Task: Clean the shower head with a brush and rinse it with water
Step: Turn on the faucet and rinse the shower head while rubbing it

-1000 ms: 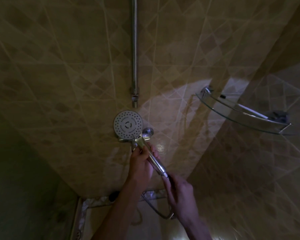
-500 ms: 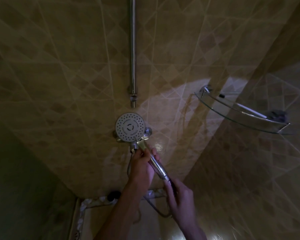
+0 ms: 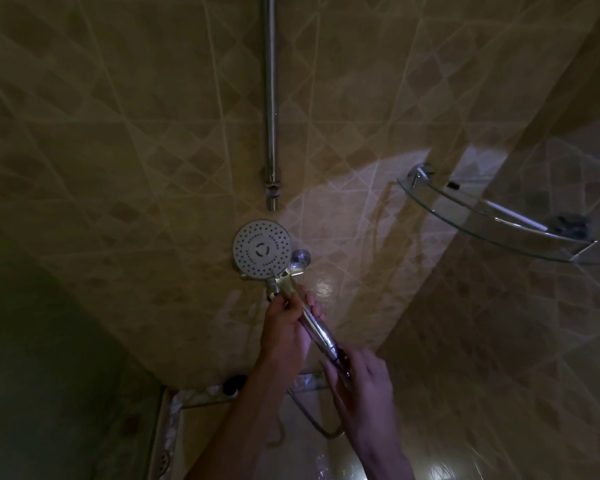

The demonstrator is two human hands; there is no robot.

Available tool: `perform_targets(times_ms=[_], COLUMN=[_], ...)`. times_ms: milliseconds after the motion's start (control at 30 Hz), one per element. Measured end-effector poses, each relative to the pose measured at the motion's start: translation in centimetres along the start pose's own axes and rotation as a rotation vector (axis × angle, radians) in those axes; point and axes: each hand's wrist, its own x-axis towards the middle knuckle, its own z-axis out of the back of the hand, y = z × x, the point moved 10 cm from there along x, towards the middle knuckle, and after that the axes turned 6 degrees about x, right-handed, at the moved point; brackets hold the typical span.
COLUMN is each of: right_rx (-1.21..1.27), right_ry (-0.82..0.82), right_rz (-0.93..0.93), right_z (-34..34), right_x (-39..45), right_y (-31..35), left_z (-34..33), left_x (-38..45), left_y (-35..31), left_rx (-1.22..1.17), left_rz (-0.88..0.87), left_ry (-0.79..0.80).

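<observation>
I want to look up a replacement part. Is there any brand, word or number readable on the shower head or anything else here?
None can be read. The round grey shower head bears only nozzle holes and a ring mark at its middle. Its chrome handle and the glass corner shelf show no lettering in this dim view.

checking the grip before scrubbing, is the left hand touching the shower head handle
Touching. The head view shows the left hand wrapped around the shower head handle, with fingertips curling over its far side and no gap visible.

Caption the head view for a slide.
Left hand grips the shower head handle, right hand at its hose end, below the wall rail.
</observation>
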Motion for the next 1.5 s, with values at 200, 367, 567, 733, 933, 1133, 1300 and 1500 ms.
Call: perform_targets(times_ms=[200,367,567,733,933,1133,1300,1500], right_rx=[0.198,0.754,0.292,0.193,0.75,0.127,0.291,0.936], right_ry=[0.074,0.369,0.115,0.092,0.398,0.22,0.245,0.476], right_rz=[-0.103,-0.651,-0.218,-0.104,-0.647,-0.069,-0.287,-0.737], right_z=[-0.6,-3.0,-0.3,-0.4,-3.6,-1.5,-2.3,-4.0], right_x=[0.5,-0.3,-0.1,-0.3,-0.8,-0.1,-0.8,-2.2], right_y=[0.2,-1.5,-1.3,-0.1,-3.1,0.3,0.2,-0.5], left_z=[0.9,0.7,1.0,1.0,1.2,1.7,1.4,1.1], left_x=[0.0,-0.2,-0.2,-0.1,0.0,0.1,-0.1,-0.4], left_y=[0.1,0.3,0.4,0.2,0.4,0.6,0.7,1.1], left_rx=[0.05,-0.014,0.019,0.017,0.003,-0.008,-0.019,-0.03], left_rz=[-0.002,0.039,0.014,0.007,0.027,0.005,0.043,0.074], left_ry=[-0.031,0.034,-0.021,-0.012,0.029,-0.018,0.045,0.076])
